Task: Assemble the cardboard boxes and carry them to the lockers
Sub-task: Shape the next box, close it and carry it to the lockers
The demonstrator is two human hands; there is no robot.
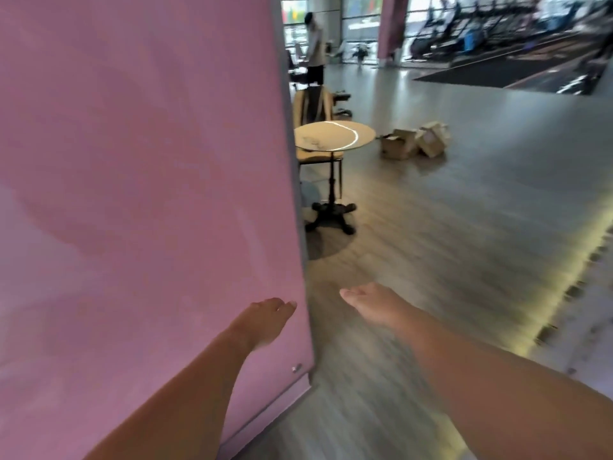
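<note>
Both hands, left [265, 322] and right [371, 305], reach out relaxed and empty, while the brown cardboard boxes [414, 142] lie well ahead on the grey wood floor [464, 227], not yet carried.

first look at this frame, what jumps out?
A big pink panel fills the whole left half, with the left hand in front of its lower right edge. The right hand reaches forward over the wood floor; both hands hold nothing. Further off, a round table stands beside the panel's edge, and two cardboard boxes lie on the floor to its right.
</note>
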